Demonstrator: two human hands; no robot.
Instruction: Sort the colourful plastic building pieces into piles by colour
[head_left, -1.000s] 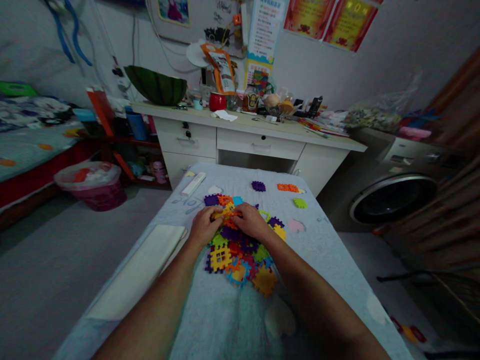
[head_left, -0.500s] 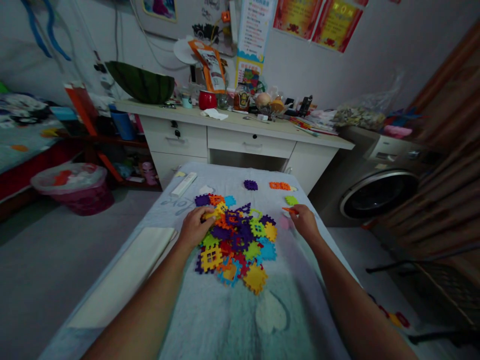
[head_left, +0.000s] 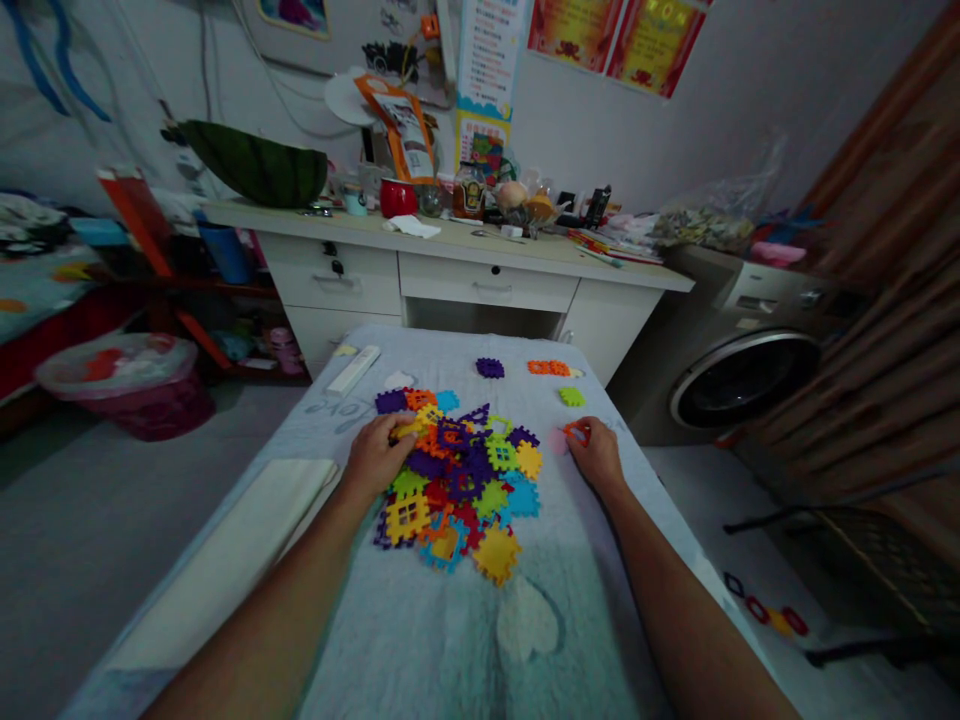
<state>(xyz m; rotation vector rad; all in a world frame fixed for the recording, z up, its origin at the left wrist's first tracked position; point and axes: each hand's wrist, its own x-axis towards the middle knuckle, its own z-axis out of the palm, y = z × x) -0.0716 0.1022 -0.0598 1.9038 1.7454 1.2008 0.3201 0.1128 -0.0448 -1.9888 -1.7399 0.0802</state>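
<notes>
A pile of plastic interlocking building tiles (head_left: 471, 470) in purple, orange, yellow, green, blue and red lies on the cloth-covered table (head_left: 420, 640). At the pile's left edge, my left hand (head_left: 375, 455) has its fingers closed on a yellow tile (head_left: 407, 429). My right hand (head_left: 598, 455), low over the cloth right of the pile, pinches an orange tile (head_left: 576, 433); its fingers partly cover it. Beyond it lie a green tile (head_left: 571, 397), orange tiles (head_left: 548, 368) and purple tiles (head_left: 490, 368), set apart from the pile.
A white strip-shaped object (head_left: 354, 370) lies at the table's far left, and a folded pale cloth or board (head_left: 247, 550) along the left side. Behind stands a cluttered white desk (head_left: 330, 280) with a cut watermelon (head_left: 259, 165). A washing machine (head_left: 697, 330) is at right.
My right hand has lowered the orange tile toward the cloth, slightly nearer to me. My left hand stays at the pile on the yellow tile. The whole view has shifted slightly.
</notes>
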